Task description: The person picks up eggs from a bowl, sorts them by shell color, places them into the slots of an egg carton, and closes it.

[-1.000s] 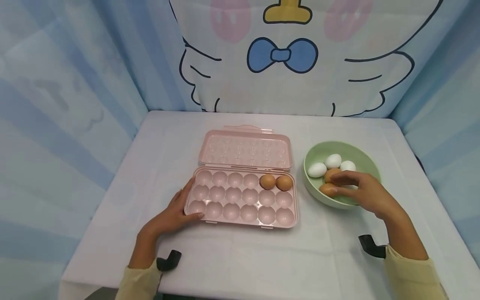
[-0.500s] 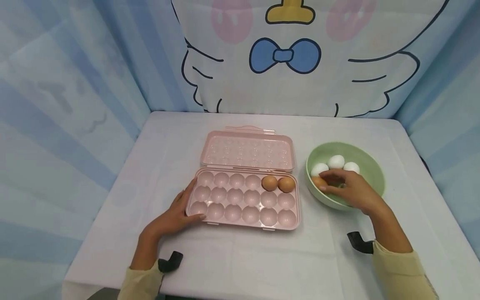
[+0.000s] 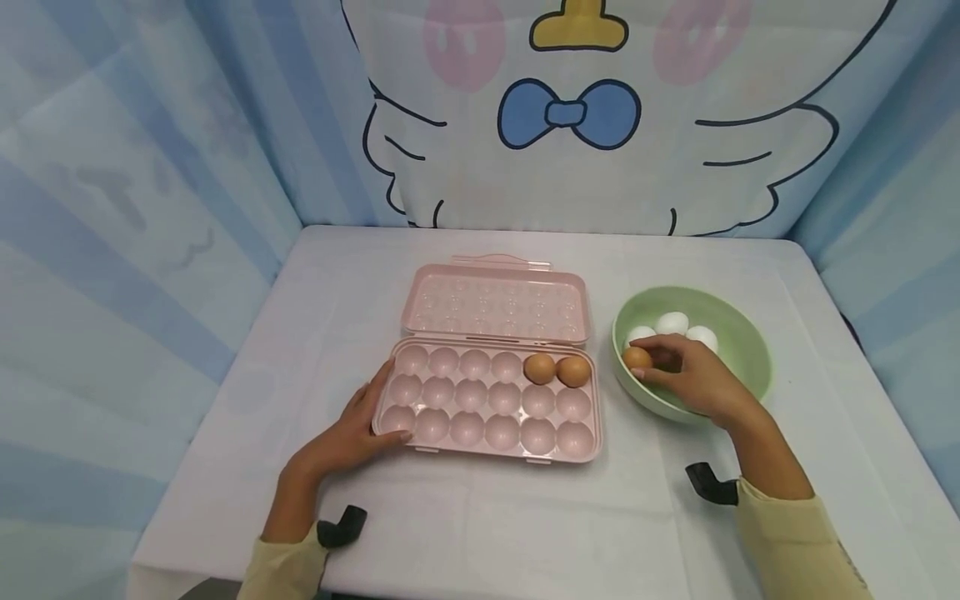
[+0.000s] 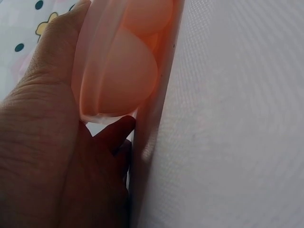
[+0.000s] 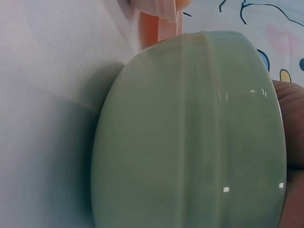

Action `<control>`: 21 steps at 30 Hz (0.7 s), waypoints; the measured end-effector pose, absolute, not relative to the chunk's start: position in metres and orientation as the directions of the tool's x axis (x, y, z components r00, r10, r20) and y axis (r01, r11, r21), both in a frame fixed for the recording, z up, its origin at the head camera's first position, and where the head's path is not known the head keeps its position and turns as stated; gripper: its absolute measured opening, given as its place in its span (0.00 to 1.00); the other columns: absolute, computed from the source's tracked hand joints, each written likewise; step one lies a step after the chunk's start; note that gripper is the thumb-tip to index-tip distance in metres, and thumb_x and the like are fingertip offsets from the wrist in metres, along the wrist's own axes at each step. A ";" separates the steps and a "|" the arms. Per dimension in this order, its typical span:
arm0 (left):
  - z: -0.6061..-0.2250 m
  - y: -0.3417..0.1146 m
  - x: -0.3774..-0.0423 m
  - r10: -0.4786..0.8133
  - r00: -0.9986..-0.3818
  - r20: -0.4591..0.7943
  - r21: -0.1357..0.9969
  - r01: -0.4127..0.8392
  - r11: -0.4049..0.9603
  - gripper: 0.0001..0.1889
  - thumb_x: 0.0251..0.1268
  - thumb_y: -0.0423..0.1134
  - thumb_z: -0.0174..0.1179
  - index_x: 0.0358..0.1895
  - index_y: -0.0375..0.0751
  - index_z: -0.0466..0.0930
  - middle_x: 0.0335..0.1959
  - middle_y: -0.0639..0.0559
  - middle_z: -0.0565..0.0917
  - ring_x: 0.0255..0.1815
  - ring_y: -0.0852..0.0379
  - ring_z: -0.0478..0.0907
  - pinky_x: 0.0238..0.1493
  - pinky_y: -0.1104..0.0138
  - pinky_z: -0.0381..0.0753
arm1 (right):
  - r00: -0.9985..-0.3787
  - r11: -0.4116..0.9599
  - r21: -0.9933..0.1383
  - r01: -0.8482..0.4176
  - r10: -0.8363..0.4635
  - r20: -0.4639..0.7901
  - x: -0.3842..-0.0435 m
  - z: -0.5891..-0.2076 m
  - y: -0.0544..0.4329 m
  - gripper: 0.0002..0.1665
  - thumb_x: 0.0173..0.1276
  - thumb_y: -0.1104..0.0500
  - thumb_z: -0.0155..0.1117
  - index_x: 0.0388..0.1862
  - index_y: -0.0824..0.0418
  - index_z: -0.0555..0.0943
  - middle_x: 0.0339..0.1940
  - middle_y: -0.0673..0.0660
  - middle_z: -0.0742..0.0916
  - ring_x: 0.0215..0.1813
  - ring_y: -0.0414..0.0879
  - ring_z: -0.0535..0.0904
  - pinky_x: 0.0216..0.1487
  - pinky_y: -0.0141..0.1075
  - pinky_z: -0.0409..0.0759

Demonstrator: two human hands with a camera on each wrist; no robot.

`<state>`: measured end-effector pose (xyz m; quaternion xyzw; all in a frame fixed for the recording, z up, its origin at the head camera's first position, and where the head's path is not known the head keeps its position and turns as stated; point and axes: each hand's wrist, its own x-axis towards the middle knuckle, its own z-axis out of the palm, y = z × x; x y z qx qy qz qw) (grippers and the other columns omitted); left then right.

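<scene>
A pink egg box lies with its lid laid back. Two brown eggs sit at the right of its back row. My left hand holds the box's left end, thumb at the front corner; the left wrist view shows the hand against the box's wall. Inside the green bowl, my right hand pinches a brown egg between thumb and fingers, close to the bowl's left wall. Several white eggs lie behind it. The bowl's wall hides most of the hand in the right wrist view.
A white cloth covers the table. Blue striped curtains stand on both sides, and a printed cloth hangs behind the back edge. The bowl stands a short gap to the right of the egg box.
My right hand has moved left within the bowl, and the brown egg at its fingertips has come toward the left wall. Of two brown eggs seen there earlier, one shows now. The left hand stays put.
</scene>
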<state>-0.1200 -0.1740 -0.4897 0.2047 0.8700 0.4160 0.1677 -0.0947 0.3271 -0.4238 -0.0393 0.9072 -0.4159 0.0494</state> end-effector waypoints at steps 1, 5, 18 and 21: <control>-0.489 -0.174 -0.120 0.494 -0.861 -0.123 0.792 0.215 0.571 0.59 0.64 0.56 0.70 0.86 0.60 0.32 0.85 0.44 0.45 0.81 0.34 0.42 0.71 0.31 0.49 | -0.992 0.648 -0.761 -0.038 -0.114 -0.048 -0.094 -0.424 0.327 0.28 0.70 0.59 0.75 0.65 0.66 0.81 0.53 0.63 0.87 0.54 0.55 0.83 0.50 0.26 0.75; -0.488 -0.172 -0.119 0.490 -0.863 -0.123 0.797 0.208 0.567 0.59 0.64 0.55 0.70 0.86 0.59 0.33 0.85 0.43 0.46 0.81 0.34 0.43 0.71 0.31 0.50 | -0.993 0.631 -0.774 -0.048 -0.116 -0.034 -0.093 -0.424 0.328 0.28 0.69 0.58 0.75 0.66 0.66 0.80 0.55 0.63 0.87 0.56 0.57 0.83 0.51 0.26 0.75; -0.488 -0.174 -0.118 0.497 -0.861 -0.110 0.802 0.218 0.556 0.58 0.65 0.56 0.70 0.86 0.60 0.32 0.85 0.45 0.46 0.81 0.36 0.44 0.72 0.32 0.50 | -0.997 0.551 -0.833 -0.044 -0.074 0.004 -0.090 -0.415 0.319 0.30 0.71 0.59 0.73 0.68 0.67 0.77 0.60 0.66 0.83 0.60 0.58 0.80 0.55 0.23 0.75; -0.487 -0.174 -0.118 0.498 -0.859 -0.118 0.796 0.218 0.564 0.59 0.65 0.56 0.69 0.86 0.59 0.32 0.85 0.45 0.46 0.81 0.36 0.43 0.72 0.32 0.49 | -0.999 0.532 -0.846 -0.034 -0.048 0.009 -0.089 -0.411 0.316 0.31 0.72 0.57 0.73 0.69 0.66 0.77 0.62 0.65 0.82 0.63 0.59 0.79 0.56 0.22 0.74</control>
